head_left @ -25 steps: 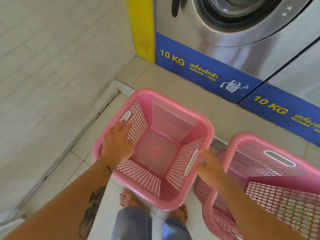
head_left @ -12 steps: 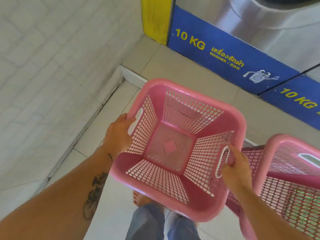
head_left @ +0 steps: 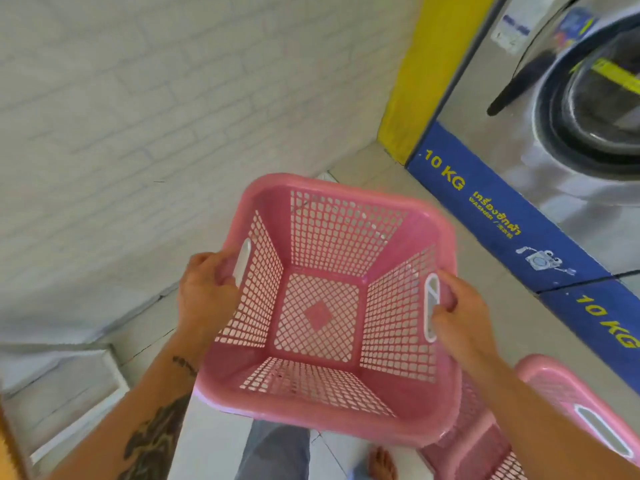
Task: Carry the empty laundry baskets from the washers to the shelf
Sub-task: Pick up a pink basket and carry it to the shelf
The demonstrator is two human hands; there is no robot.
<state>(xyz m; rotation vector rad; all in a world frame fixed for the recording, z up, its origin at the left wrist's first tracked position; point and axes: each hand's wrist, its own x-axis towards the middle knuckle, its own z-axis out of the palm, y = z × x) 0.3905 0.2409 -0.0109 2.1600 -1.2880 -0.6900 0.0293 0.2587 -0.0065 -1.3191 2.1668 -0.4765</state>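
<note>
A left hand and right hand gripped an empty pink laundry basket by its side handles beside a 10 kg washer.

Head cam, steep downward, close on basket.

A basket sits between two hands, the left hand at its left handle slot and the right hand at its right one. A second basket lies low to the right, partly behind the first. A washer stands ahead on the right, a wall on the left. A bare foot shows on the floor below the held basket.
</note>
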